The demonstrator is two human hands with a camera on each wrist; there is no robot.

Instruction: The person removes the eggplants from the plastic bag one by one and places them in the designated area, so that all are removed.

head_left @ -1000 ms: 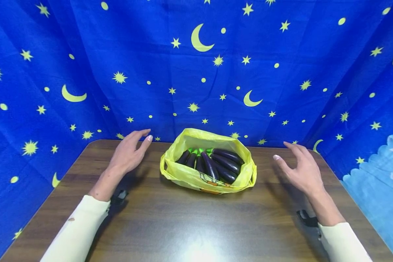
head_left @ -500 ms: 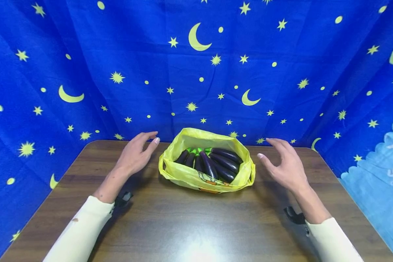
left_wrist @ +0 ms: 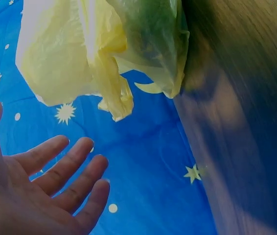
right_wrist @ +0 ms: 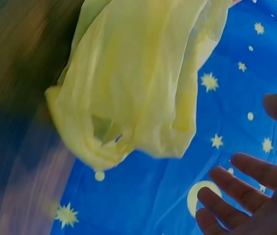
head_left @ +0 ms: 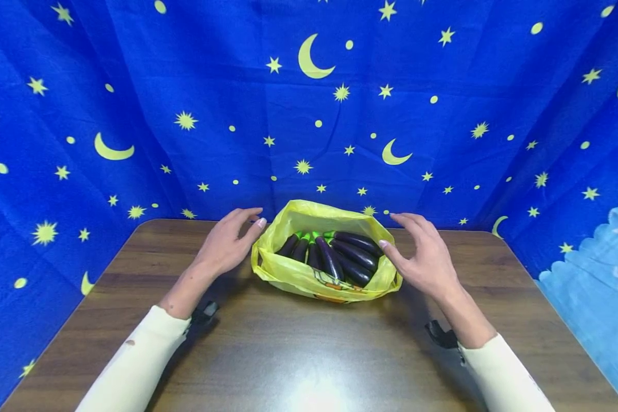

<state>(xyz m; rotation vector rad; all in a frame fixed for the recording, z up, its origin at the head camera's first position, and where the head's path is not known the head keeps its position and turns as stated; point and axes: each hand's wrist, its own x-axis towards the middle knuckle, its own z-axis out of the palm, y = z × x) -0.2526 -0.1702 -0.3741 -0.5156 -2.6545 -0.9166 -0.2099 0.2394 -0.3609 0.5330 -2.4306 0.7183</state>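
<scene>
A yellow plastic bag (head_left: 288, 274) stands on the table with its mouth spread wide. Inside it lie several dark purple eggplants (head_left: 355, 257) with bright green stem ends. My left hand (head_left: 226, 243) is beside the bag's left edge, fingers loosely extended and holding nothing. On the other side, my right hand (head_left: 424, 257) overlaps the bag's right rim in the head view, thumb toward the eggplants. Both wrist views show a gap between the fingers and the bag: the left hand (left_wrist: 55, 186) has its fingers apart, and the right hand (right_wrist: 251, 196) likewise.
The brown wooden table (head_left: 268, 355) reaches back to a blue curtain (head_left: 226, 86) printed with yellow moons and stars. A light blue cloth (head_left: 592, 286) hangs at the right. Black straps (head_left: 440, 335) sit at both wrists.
Both hands have moved inward toward the bag, the right one farther, from well out to its right up to the rim. The bag and eggplants have stayed in place.
</scene>
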